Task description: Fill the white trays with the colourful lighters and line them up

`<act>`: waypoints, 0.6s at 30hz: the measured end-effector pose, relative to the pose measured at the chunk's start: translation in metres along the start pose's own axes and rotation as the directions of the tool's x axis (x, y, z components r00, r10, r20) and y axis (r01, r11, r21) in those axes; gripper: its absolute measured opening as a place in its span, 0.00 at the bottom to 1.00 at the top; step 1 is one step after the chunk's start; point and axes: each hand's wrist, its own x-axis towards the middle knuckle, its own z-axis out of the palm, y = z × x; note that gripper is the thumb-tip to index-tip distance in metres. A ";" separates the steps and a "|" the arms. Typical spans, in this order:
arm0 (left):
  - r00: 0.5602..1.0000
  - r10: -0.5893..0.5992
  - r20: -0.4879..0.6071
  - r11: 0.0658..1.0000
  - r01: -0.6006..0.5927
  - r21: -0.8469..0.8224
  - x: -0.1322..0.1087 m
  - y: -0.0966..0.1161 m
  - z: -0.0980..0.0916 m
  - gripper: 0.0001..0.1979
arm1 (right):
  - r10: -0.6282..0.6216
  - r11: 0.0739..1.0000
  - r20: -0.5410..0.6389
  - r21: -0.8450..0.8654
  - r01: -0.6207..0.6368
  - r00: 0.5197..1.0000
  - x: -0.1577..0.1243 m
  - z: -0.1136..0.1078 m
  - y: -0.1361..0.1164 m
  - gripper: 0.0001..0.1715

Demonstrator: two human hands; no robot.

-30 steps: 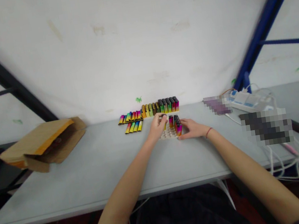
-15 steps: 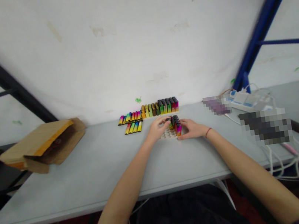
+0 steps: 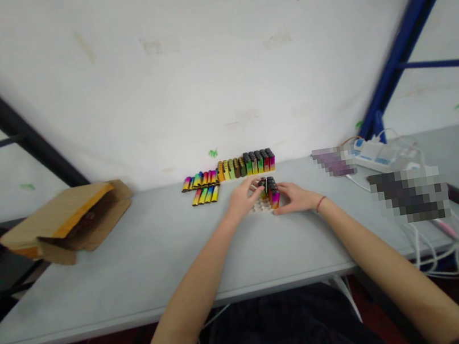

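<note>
A white tray with round holes (image 3: 261, 206) lies on the table between my two hands. Several upright lighters (image 3: 274, 196) with black tops and shiny pink-to-orange bodies stand at its right end. My left hand (image 3: 242, 197) reaches over the tray's left part, thumb and fingers closed on a lighter (image 3: 264, 193) with a dark top and yellowish body; the fingers partly hide it. My right hand (image 3: 298, 198) curves round the tray's right end, its thumb at the near corner and its fingers behind the lighters, gripping the tray there.
Behind stand filled rows of yellow-topped lighters (image 3: 231, 169) and black-topped lighters (image 3: 259, 161) by the wall. Loose rainbow lighters (image 3: 206, 195) lie left of them. An opened cardboard box (image 3: 64, 219) is at left; a power strip (image 3: 382, 154) and white cables (image 3: 437, 264) are at right.
My left hand has moved slightly with the lighter, and its fingers sit a little differently over the tray. My right hand stays at the tray's right end.
</note>
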 end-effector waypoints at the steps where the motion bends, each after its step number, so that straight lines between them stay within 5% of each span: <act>1: 1.000 0.010 0.012 1.000 -0.010 0.017 0.000 0.001 -0.001 0.09 | -0.001 1.000 -0.002 0.001 0.001 1.000 0.000 0.000 0.000 0.52; 7: 0.997 0.073 0.004 0.995 -0.074 0.066 0.001 0.010 -0.007 0.07 | -0.011 1.000 -0.008 -0.012 0.011 1.000 0.000 0.001 0.001 0.51; 10: 0.978 -0.094 -0.188 0.972 0.131 0.197 0.004 0.007 -0.019 0.09 | -0.006 1.000 -0.012 -0.015 0.006 1.000 0.000 0.001 0.001 0.52; 13: 0.908 -0.249 -0.338 0.750 0.402 0.525 0.002 -0.003 -0.038 0.13 | -0.006 1.000 -0.004 -0.008 0.006 1.000 0.000 0.000 0.000 0.51; 16: 0.877 -0.317 -0.360 0.514 0.478 0.712 -0.001 -0.013 -0.054 0.15 | 0.001 1.000 0.009 -0.010 -0.001 1.000 0.000 -0.001 -0.001 0.51; 18: 0.878 -0.338 -0.338 0.466 0.468 0.751 -0.001 -0.016 -0.060 0.15 | 0.010 1.000 0.016 -0.015 -0.010 1.000 0.000 -0.001 -0.001 0.52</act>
